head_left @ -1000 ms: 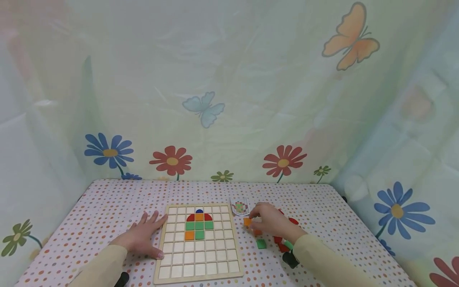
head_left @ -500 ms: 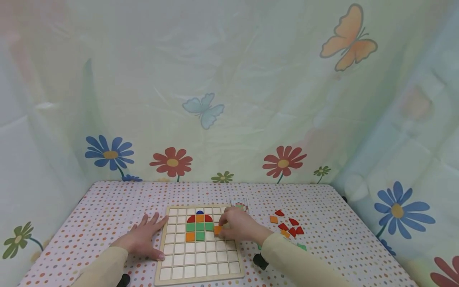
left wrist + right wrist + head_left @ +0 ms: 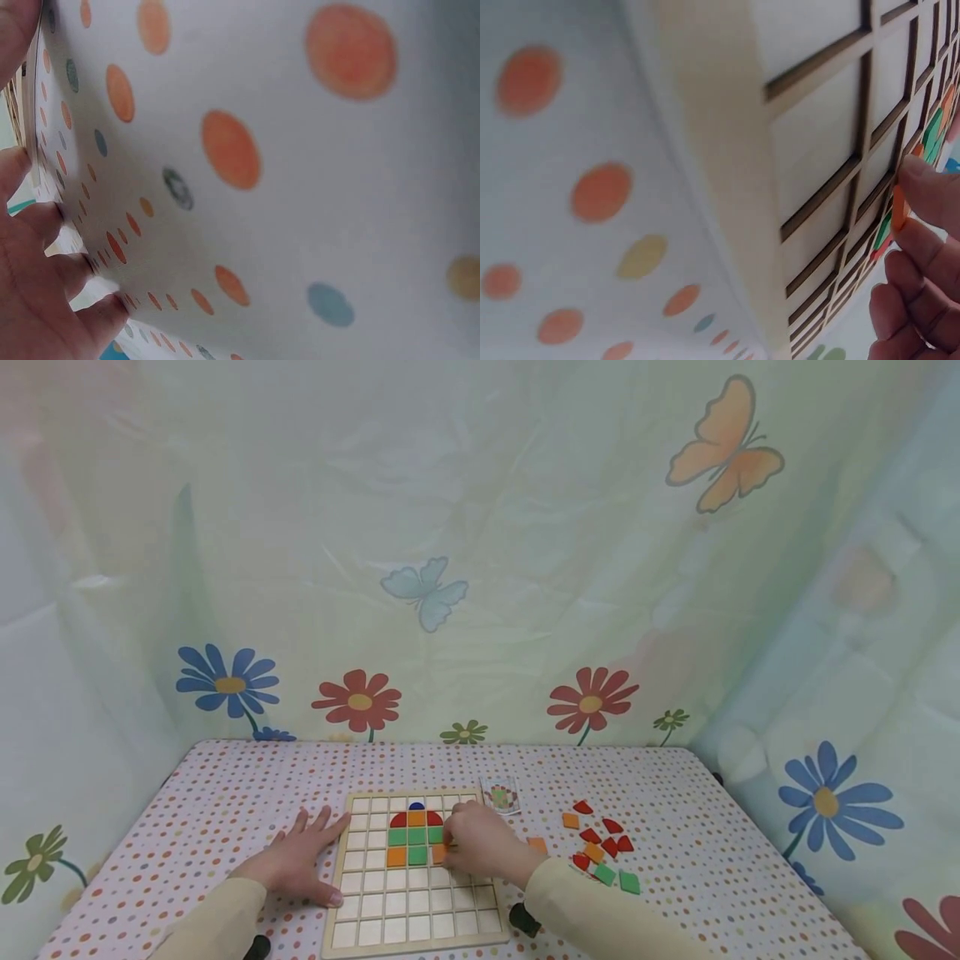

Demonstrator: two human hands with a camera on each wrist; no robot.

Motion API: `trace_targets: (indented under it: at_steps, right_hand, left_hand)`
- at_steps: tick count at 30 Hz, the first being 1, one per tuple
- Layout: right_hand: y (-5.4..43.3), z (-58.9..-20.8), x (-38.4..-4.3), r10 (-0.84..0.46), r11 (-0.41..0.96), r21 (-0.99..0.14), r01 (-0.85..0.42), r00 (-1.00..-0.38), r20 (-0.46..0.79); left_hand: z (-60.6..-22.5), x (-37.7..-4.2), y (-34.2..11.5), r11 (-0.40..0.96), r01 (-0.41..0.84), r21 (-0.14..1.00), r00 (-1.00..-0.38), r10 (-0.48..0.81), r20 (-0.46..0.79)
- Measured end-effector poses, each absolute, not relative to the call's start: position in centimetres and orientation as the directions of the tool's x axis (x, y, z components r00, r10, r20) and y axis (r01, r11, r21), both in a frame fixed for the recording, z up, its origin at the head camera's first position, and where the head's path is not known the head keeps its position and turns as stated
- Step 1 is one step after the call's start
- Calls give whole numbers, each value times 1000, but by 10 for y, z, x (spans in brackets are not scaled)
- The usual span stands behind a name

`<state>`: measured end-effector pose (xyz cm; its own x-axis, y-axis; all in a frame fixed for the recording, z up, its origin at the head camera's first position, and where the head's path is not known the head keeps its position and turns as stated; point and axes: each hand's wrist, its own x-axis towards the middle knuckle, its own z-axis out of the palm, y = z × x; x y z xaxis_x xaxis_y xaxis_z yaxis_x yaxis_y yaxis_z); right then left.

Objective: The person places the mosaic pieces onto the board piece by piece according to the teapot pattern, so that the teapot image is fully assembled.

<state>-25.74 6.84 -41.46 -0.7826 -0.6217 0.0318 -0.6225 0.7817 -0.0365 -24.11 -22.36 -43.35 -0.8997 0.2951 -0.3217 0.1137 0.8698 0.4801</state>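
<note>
My left hand [image 3: 296, 856] lies spread on the tablecloth, thumb and fingertips at the left edge of a wooden grid board [image 3: 395, 906]. Over the right part of the board, my right hand [image 3: 483, 843] pinches an orange square tile [image 3: 899, 206] between thumb and index finger. That tile is at the right end of the pattern's lowest row, beside a green tile [image 3: 417, 855], and the hand partly covers it in the head view. A blue half-round piece [image 3: 416, 807] tops the pattern, above red curved pieces [image 3: 398, 820] and orange and green squares.
Right of the board lie several loose tiles: red curved pieces [image 3: 611, 827], orange squares [image 3: 570, 820] and green squares [image 3: 629, 882]. A small picture card [image 3: 500, 795] lies by the board's upper right corner. A flower-printed curtain [image 3: 480, 643] surrounds the dotted table [image 3: 262, 768].
My right hand has come left from the loose tiles to the board, carrying an orange tile, now at the lowest row's right end. The left hand stays in place.
</note>
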Motion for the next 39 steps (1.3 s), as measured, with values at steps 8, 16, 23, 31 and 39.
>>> trace_targets:
  at_steps: [8,16,23,31,39]
  right_hand:
    - [62,-414,-257,-578,813,-76,-577,-816,-3]
    - [66,-418,-256,-554,815,-192,-546,-832,15]
    - [66,-423,-257,-539,820,-205,-535,-841,39]
    - [65,-423,-257,-548,811,-208,-547,-835,58]
    - [70,-422,-259,-568,777,-294,-556,-821,51]
  left_hand:
    - [-434,-241,-224,864,116,490,-901,299,-315]
    - [-433,-240,-223,865,113,490,-904,293,-310]
    - [-432,-241,-224,857,120,502,-902,306,-306]
    - [-432,-239,-224,862,122,491,-906,299,-300]
    - [-430,-239,-223,863,118,490,-905,297,-305]
